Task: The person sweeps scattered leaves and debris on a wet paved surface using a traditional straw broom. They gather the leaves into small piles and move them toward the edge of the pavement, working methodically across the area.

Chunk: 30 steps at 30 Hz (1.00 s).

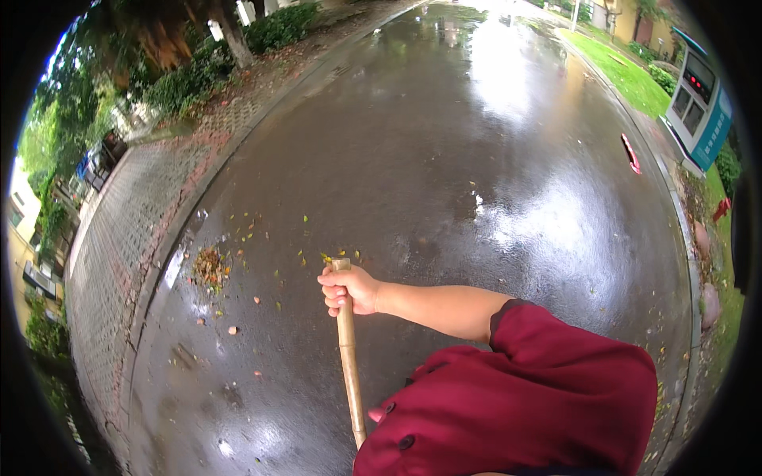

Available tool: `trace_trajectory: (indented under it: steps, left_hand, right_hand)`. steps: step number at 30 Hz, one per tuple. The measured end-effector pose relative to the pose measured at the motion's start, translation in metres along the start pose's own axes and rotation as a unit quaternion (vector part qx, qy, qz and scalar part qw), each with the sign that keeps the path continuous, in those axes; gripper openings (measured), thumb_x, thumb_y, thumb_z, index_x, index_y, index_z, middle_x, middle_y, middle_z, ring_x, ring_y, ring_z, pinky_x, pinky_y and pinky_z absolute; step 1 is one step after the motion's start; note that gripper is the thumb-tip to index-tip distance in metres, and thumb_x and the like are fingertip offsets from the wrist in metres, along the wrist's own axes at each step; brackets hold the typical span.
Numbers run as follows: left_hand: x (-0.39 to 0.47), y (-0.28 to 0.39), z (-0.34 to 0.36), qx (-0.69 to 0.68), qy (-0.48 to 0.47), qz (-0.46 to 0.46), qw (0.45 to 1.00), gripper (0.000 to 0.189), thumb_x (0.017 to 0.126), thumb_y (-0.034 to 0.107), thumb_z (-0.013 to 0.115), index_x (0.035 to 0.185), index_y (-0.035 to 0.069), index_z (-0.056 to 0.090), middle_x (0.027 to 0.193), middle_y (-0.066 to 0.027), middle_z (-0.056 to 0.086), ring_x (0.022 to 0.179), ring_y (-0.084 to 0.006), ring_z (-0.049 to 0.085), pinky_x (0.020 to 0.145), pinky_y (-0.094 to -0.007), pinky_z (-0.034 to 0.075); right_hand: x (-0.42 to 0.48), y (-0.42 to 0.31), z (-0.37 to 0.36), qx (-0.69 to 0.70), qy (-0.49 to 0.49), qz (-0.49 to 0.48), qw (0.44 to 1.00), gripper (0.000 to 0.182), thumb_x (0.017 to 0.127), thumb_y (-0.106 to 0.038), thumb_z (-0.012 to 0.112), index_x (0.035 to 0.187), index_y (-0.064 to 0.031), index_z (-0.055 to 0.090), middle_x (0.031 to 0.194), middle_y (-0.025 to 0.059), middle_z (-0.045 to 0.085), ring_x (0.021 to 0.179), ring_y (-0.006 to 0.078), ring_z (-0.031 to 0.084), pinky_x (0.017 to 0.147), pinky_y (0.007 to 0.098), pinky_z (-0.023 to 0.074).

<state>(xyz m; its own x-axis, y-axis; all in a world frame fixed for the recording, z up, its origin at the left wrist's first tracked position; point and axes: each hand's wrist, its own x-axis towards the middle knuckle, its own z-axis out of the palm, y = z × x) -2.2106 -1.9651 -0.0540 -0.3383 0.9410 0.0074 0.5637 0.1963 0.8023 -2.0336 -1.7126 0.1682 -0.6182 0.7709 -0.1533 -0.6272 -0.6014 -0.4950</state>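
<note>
My right hand (351, 290) is wrapped around the top of a bamboo pole (349, 363), with the thumb lying across it near the cut end. The pole runs down toward my body, and its lower end is hidden behind my dark red buttoned shirt (506, 404). My left hand is out of view; a small pink patch beside the shirt is too little to identify. Left of the pole, a small heap of fallen leaves (209, 271) lies on the wet road (381, 172). Loose yellow and green leaves (303, 259) are scattered just beyond my right hand.
A curb (196, 205) and paved strip (161, 184) border the road on the left, with trees and shrubs beyond. Along the right curb lies a red and white object (631, 154). A kiosk (696, 101) with lit red digits stands past it, beside grass (619, 65).
</note>
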Motion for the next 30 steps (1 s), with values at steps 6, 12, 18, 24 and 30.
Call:
trace_trajectory:
  steps: [6, 12, 18, 24, 30]
  left_hand:
    - [0.020, -0.037, -0.032, -0.024, -0.032, -0.011, 0.999, 0.010, 0.067, 0.009, 0.059, 0.068, 0.001, 0.054, 0.061, -0.0175, 0.055, 0.059, -0.0276, 0.055, 0.056, -0.0411, 0.043]
    - [0.045, -0.102, -0.100, -0.048, -0.049, 0.005, 0.998, 0.010, 0.069, 0.008, 0.058, 0.065, 0.001, 0.053, 0.058, -0.0181, 0.054, 0.054, -0.0264, 0.055, 0.051, -0.0403, 0.042]
    - [0.188, -0.150, -0.146, 0.069, 0.023, 0.151, 0.986, 0.003, 0.061, -0.001, 0.051, 0.063, 0.002, 0.051, 0.061, -0.0184, 0.053, 0.058, -0.0379, 0.053, 0.054, -0.0443, 0.041]
    - [0.300, -0.134, -0.211, 0.095, 0.039, 0.264, 0.959, 0.009, 0.064, -0.004, 0.051, 0.069, 0.003, 0.048, 0.068, -0.0153, 0.054, 0.067, -0.0351, 0.053, 0.061, -0.0403, 0.043]
    - [0.249, -0.163, -0.237, 0.095, 0.107, 0.145, 0.979, 0.009, 0.063, 0.000, 0.056, 0.067, 0.005, 0.051, 0.066, -0.0147, 0.057, 0.067, -0.0360, 0.055, 0.062, -0.0444, 0.043]
  right_hand:
    - [0.042, 0.064, 0.031, -0.026, -0.006, 0.041, 0.999, 0.014, 0.084, -0.013, 0.058, 0.075, -0.0147, 0.048, 0.052, -0.0050, 0.035, 0.047, 0.0097, 0.038, 0.054, 0.0332, 0.0376]
    - [0.032, 0.026, 0.082, -0.042, -0.110, -0.102, 0.988, 0.019, 0.085, -0.014, 0.052, 0.068, -0.0133, 0.044, 0.049, -0.0048, 0.034, 0.041, 0.0082, 0.034, 0.045, 0.0305, 0.0328]
    - [-0.034, 0.046, 0.121, -0.189, -0.194, -0.319, 0.908, 0.022, 0.088, -0.018, 0.048, 0.069, -0.0127, 0.039, 0.050, -0.0041, 0.039, 0.043, 0.0104, 0.036, 0.053, 0.0313, 0.0361]
    - [-0.013, 0.058, 0.170, -0.260, -0.269, -0.397, 0.838, 0.023, 0.089, -0.022, 0.049, 0.072, -0.0126, 0.037, 0.052, -0.0040, 0.042, 0.041, 0.0092, 0.036, 0.053, 0.0287, 0.0374]
    - [0.040, 0.064, 0.174, -0.200, -0.281, -0.324, 0.881, 0.022, 0.091, -0.018, 0.046, 0.071, -0.0121, 0.038, 0.049, -0.0042, 0.037, 0.041, 0.0081, 0.033, 0.052, 0.0309, 0.0365]
